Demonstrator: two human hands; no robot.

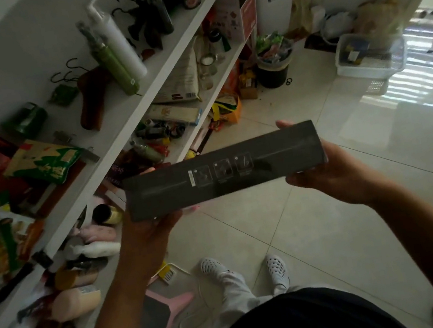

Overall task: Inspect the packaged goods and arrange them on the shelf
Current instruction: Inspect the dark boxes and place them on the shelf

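Black shirt fabric (303, 319) fills the bottom edge of the head view, with both bare forearms reaching forward from it. Between them, a long dark box (224, 169) is held in the air over the tiled floor (332, 230), level with the front edge of the white shelf unit (130, 120) and not resting on any board. It lies nearly horizontal, right end a little higher. The face towards the camera carries a small white label and three square icons.

The left hand (149, 230) grasps the box's left end from below, fingers curled up behind it, one fingertip showing above the top edge. The right hand (331, 172) clasps the right end, thumb under the lower edge and fingers wrapped round the back, one tip showing at the top.

On the top board stand a white pump bottle (118, 38) and a green bottle (113, 66) side by side, with wooden hangers (92, 95) beside them and a green-and-yellow packet (43, 161) nearer the camera. Lower boards hold blurred packets and bottles.

White clogs (214, 266) stand on the tiles below the box. Farther off are a black bin (273, 71) and a clear plastic basket (370, 56).
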